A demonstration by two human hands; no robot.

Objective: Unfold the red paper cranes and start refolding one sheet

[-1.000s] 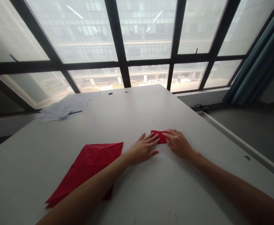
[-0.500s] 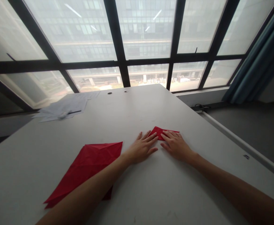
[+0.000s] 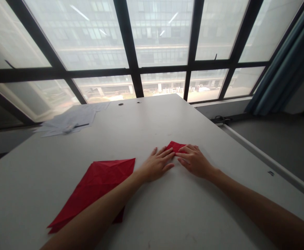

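Both forearms are showing bare from the lower edge of the frame up to the wrists; no sleeve, cuff or glove is showing on either. The left hand (image 3: 155,166) is wearing nothing on its fingers or wrist. The right hand (image 3: 195,160) is likewise showing unadorned, with no ring, watch or band visible. Fingernails are appearing short and unpainted, though the distance is making fine detail hard to confirm. Both arms are appearing slender.
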